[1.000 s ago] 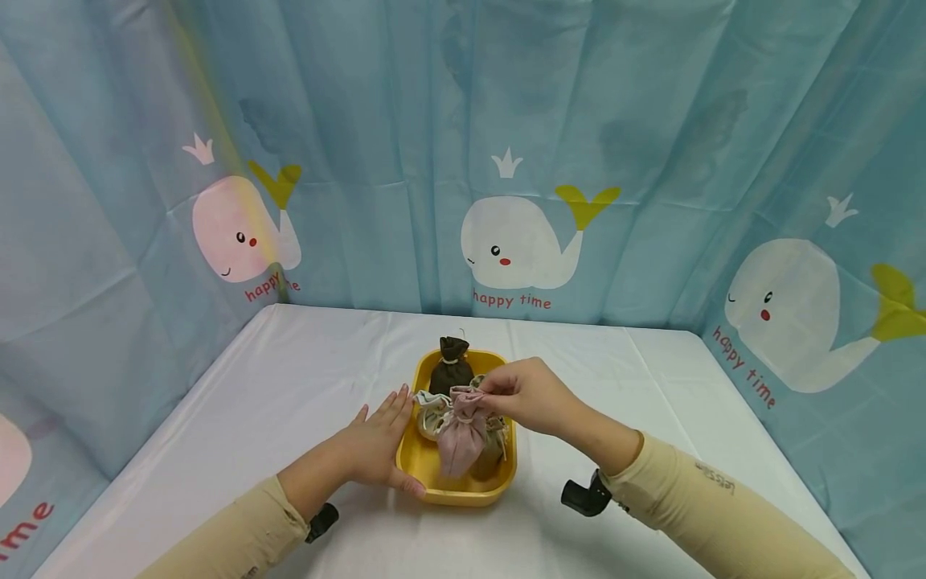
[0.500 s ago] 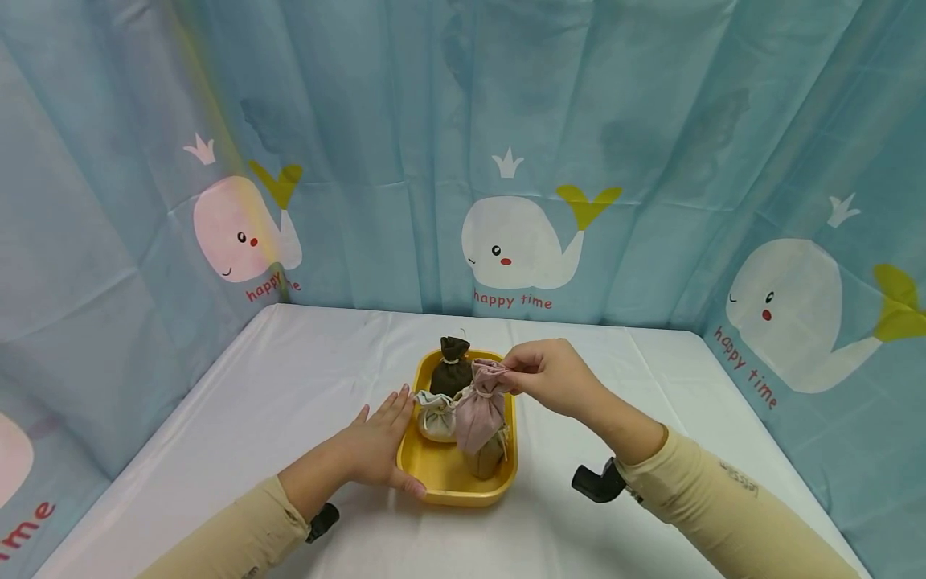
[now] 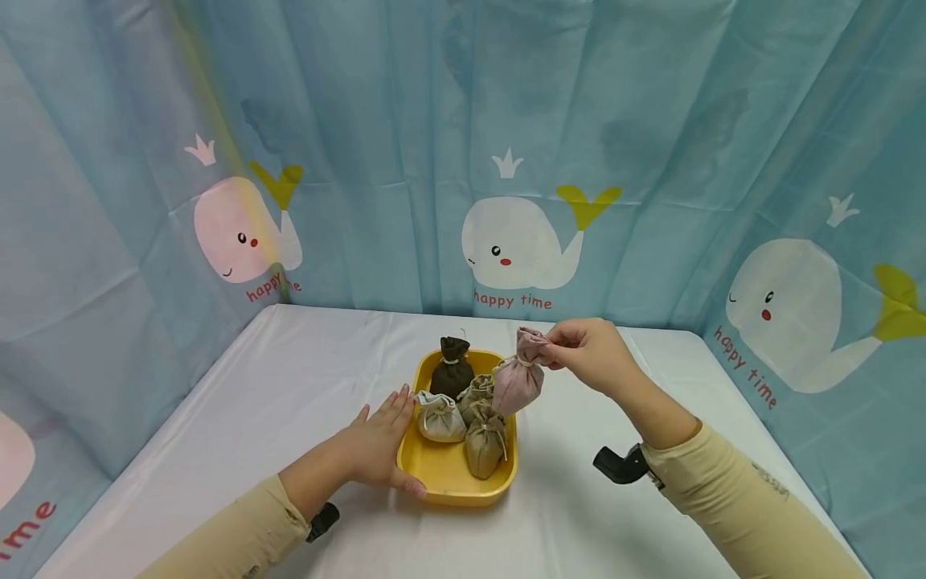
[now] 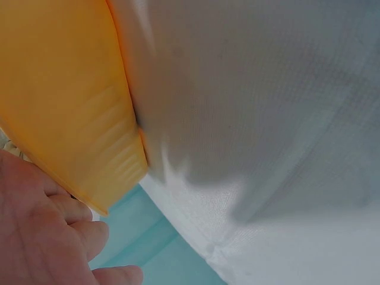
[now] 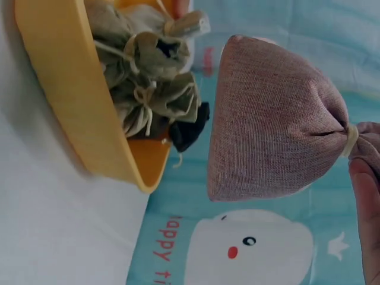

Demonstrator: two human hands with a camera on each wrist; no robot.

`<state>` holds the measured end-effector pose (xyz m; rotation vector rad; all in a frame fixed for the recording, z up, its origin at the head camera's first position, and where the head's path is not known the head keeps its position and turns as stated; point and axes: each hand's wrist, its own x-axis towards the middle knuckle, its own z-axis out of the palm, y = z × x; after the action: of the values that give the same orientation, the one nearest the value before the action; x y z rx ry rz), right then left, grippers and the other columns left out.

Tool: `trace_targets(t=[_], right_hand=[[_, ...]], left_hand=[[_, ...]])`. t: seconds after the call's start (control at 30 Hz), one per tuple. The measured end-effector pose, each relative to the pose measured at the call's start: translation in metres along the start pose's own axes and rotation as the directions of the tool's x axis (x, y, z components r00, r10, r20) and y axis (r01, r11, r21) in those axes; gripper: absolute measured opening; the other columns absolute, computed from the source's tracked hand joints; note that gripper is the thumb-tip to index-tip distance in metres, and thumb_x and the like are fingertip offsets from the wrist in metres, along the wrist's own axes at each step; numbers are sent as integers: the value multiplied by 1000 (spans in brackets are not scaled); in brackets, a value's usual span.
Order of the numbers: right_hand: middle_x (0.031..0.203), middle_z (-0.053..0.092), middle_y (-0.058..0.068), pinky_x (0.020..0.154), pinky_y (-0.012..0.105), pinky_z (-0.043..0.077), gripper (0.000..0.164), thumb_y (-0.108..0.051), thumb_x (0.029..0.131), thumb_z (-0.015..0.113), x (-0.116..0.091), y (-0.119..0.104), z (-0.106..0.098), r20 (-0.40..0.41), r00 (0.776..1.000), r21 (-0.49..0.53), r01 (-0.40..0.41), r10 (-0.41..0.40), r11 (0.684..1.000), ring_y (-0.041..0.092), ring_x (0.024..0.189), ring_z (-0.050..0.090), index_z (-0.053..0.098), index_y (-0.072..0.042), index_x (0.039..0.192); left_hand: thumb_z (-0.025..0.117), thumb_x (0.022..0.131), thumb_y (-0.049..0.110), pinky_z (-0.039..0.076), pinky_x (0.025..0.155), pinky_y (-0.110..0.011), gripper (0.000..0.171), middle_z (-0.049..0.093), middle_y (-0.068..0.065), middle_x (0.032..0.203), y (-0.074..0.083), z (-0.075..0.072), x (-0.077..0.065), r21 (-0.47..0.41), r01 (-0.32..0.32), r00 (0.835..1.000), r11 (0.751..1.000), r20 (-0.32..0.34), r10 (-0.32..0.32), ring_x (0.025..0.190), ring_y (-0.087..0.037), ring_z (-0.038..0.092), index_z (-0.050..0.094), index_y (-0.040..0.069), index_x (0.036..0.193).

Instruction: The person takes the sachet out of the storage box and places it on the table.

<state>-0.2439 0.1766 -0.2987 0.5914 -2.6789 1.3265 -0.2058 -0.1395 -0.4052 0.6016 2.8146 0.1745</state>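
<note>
My right hand [image 3: 595,354] pinches the gathered top of a pink drawstring pouch [image 3: 518,384], which hangs over the right rim of a yellow tray [image 3: 441,482]. In the right wrist view the pink pouch [image 5: 276,122] shows its cream cord tied at the neck, with fingers at the edge. My left hand [image 3: 372,442] rests along the tray's left side, fingers spread and fairly straight, thumb at the near corner. Inside the tray sit a dark brown pouch [image 3: 452,376], a cream pouch [image 3: 443,421] and two olive-beige ones, the nearer beige pouch [image 3: 485,450] lying toward the front right.
A white cloth [image 3: 325,354] covers the table under the tray. Behind and at both sides hangs a light blue curtain [image 3: 405,121] printed with white whales. A black wrist mount [image 3: 622,465] sticks out beneath the right sleeve.
The right hand has lifted the pink pouch from over the tray's middle up and to the right, uncovering the beige pouches. The left hand has stayed at the tray's side.
</note>
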Motion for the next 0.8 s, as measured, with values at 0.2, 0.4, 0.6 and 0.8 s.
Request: trace_targets(t=[0.2,0.4,0.6,0.8], right_hand=[[81,69,12,65,27,54,11,-9,86,63,1,14,-13,-49,997,22,-51,52,998,16,71,66,69,1,84],[80,68,12,65,27,54,13,-9,86,63,1,27,-19,-95,992,5,-89,89,996,17,71,66,67,2,83],[79,68,13,64,28,54,14,-9,86,62,-3,44,-20,-120,981,2,-153,152,988,18,69,65,67,4,83],[78,67,11,62,31,54,15,-12,85,62,-4,69,-21,-146,968,-48,-211,202,976,16,65,64,67,1,80]], left_hand=[[50,45,88,14,104,-60,137,-2,-12,153,-2,1,2,13,5,1000,1000,0,-5,140,-29,1,10,4,147],[50,45,88,13,105,-59,138,-3,-12,153,-2,2,3,9,9,1000,1000,2,-9,140,-29,1,10,4,147],[52,45,87,13,105,-59,138,-4,-12,153,-2,2,3,9,15,1000,1000,11,-15,140,-29,1,9,5,147],[52,46,87,14,105,-59,137,-2,-13,153,0,0,1,4,4,1000,1000,8,-4,140,-29,2,11,3,147]])
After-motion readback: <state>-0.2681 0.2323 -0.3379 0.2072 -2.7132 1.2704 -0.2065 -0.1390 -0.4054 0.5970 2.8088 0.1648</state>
